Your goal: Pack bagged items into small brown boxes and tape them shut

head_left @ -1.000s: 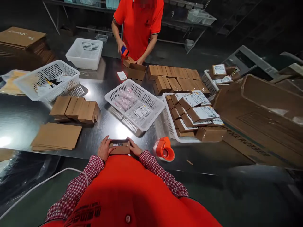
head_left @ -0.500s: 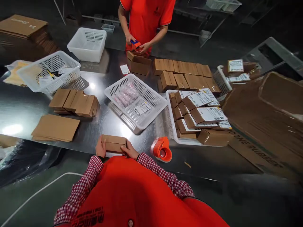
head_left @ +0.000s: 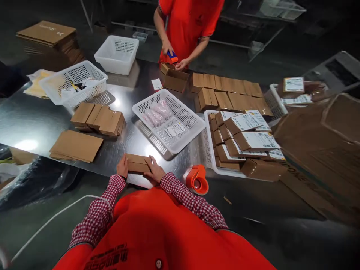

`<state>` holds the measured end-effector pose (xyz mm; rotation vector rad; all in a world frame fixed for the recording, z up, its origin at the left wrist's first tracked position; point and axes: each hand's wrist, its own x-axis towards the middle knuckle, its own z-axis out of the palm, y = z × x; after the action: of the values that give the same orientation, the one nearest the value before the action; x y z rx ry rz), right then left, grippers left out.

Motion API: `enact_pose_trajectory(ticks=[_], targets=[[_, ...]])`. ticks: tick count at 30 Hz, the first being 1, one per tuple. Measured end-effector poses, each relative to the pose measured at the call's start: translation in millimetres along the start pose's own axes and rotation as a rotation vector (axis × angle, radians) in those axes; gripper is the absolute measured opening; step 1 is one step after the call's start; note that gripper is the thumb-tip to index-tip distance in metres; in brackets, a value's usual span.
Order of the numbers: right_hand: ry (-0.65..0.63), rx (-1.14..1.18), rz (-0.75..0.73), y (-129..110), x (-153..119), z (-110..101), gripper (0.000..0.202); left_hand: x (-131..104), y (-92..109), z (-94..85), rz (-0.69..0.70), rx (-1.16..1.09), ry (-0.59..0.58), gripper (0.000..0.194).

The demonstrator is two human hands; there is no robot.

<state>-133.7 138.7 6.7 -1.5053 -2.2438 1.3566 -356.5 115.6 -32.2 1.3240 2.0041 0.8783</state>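
A metal table (head_left: 30, 125) fills the middle. At its right stands a big brown carton (head_left: 329, 138); of the dark capitals on its side, "ONE" can be made out, the rest blurring away. Across the table is a co-worker (head_left: 192, 33) in a red shirt with a small dark chest print, too fine to read, holding a blue and orange tool (head_left: 172, 57) over an open box (head_left: 176, 79).

The right-hand white basket (head_left: 209, 144) is heaped with brown boxes wearing white labels (head_left: 260, 140); their black print is too small to read. Behind it, 2 rows of plain boxes (head_left: 236, 101) sit side by side. The central white basket (head_left: 187, 142) holds pink bubble-wrapped bundles (head_left: 158, 113) and 1 label (head_left: 174, 129) with a dark square code at its corner. At the far left, a stack of flat cardboard (head_left: 46, 33) carries white writing, illegible here.

The small brown box (head_left: 137, 163) lies near the table's close edge, just in front of the central basket, its visible faces unprinted. The left hand (head_left: 122, 167) curls around its left end; the right hand (head_left: 155, 171) clasps the right end, thumb on the near face. Both are partly closed, the box spanning between them. Right of them rests an orange tape dispenser (head_left: 194, 175).
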Motion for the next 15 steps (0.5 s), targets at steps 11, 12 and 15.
enact_pose_trajectory(ticks=[11,12,15], targets=[[0.542,-0.130,0.255,11.5,-58.7,-1.9,0.068,21.7,2.6,1.9,0.027,0.096,-0.216,0.054],[0.695,-0.183,0.373,22.4,-75.7,-8.8,0.063,23.2,1.5,2.1,0.023,0.089,-0.221,0.055],[0.758,-0.246,0.772,56.7,-117.6,-29.5,0.070,25.9,-2.9,3.5,0.015,0.058,-0.213,0.057]])
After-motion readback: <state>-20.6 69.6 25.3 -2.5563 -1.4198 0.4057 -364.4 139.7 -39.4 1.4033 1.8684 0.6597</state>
